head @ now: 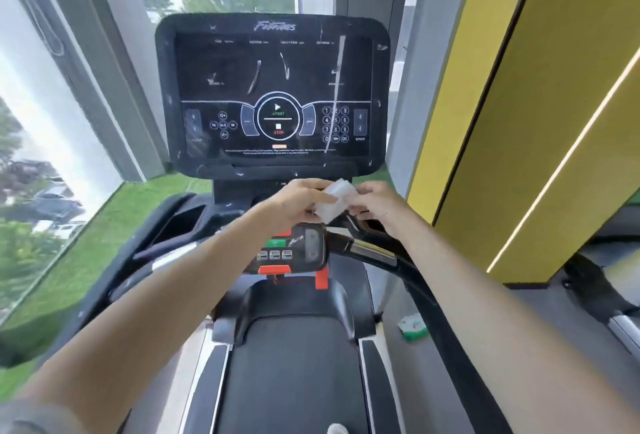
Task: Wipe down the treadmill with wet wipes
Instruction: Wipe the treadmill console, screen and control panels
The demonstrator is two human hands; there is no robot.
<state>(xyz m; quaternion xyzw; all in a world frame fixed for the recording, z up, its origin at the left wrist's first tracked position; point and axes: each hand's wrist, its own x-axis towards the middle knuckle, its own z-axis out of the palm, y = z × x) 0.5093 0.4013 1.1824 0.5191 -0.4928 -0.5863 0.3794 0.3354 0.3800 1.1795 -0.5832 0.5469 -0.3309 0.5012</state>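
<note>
Fingers (313, 187) of the left hand (294, 203) curled round one end of a folded white wet wipe (334, 199), gripping it; fingers (363, 191) of the right hand (379, 206) pinching the other end. Wipe held in the air, just below the streaked treadmill console (273, 94) and above the small control panel (294, 250). Lower down, the black belt (291, 364). Further right, on the grey floor (393, 298) beside the treadmill, a green-and-white wipes pack (412, 327); beyond it, a yellow wall (519, 121).

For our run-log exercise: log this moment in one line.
left hand: grips wet wipe | right hand: pinches it | console: streaked
</note>
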